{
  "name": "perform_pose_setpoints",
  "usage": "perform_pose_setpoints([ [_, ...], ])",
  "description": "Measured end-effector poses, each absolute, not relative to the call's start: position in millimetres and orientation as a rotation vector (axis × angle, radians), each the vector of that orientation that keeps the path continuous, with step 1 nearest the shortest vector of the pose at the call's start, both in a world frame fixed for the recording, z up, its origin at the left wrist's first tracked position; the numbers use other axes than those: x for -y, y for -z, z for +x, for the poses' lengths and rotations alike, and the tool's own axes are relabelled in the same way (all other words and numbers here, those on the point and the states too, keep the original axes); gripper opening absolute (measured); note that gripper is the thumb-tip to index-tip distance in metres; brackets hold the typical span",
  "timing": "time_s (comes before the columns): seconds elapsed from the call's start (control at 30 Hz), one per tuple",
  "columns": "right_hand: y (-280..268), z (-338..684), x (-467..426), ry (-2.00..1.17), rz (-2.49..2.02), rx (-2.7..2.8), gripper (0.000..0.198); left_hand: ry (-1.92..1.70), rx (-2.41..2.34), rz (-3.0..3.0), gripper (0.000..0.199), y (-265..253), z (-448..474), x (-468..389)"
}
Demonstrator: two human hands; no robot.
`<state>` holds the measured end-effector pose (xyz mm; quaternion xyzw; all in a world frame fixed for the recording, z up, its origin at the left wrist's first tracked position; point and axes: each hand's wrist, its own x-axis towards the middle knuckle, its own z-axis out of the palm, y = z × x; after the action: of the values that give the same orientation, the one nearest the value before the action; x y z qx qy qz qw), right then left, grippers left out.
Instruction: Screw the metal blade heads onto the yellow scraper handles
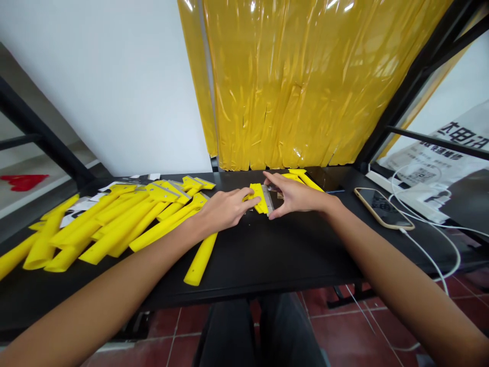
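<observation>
Between my hands, near the back of the black table [290, 255], is a yellow scraper [260, 198] with a metal blade [269, 199] at its right end. My left hand [225, 206] closes its fingers and thumb on the yellow head. On the blade side, my right hand [294, 194] is curved with thumb and fingers at the two ends of the blade strip. A yellow handle [201, 260] sticks out below my left hand; whether it belongs to the same scraper is hidden. Tiny dark bits lie beside the head.
Several yellow scrapers [114, 219] lie piled at the left. Another yellow scraper [311, 181] and a dark flat device [324, 179] lie behind my right hand. A phone [384, 208] with a white cable [424, 255] rests at the right. Yellow plastic sheeting [305, 86] hangs behind.
</observation>
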<state>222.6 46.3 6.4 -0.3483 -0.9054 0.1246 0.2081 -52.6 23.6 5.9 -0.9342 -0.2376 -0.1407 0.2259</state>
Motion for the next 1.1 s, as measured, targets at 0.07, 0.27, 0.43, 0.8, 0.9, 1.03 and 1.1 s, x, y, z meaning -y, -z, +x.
perform_pose_setpoints([
  [0.07,-9,231,-51,-0.274,-0.997,2.507,0.121,0.415,0.677,-2.557,0.039,-6,-54,-24],
  [0.27,-12,268,-70,0.006,-1.297,2.383,0.111,0.388,0.718,-2.580,0.040,-9,-53,-22],
  [0.43,-4,268,-76,-0.017,-1.433,2.371,0.108,0.359,0.713,-2.598,0.043,-7,-52,-23],
  [0.8,-13,196,-26,-0.295,-0.987,2.513,0.099,0.301,0.693,-2.556,0.044,-6,-51,-21],
  [0.9,-11,203,-33,-0.303,-1.004,2.507,0.099,0.311,0.711,-2.551,0.051,-6,-51,-21],
  [1.03,-13,244,-55,-0.149,-1.258,2.419,0.100,0.357,0.801,-2.520,0.054,-9,-52,-22],
  [1.1,-12,266,-66,-0.114,-1.439,2.404,0.098,0.355,0.832,-2.522,0.049,-10,-52,-22],
])
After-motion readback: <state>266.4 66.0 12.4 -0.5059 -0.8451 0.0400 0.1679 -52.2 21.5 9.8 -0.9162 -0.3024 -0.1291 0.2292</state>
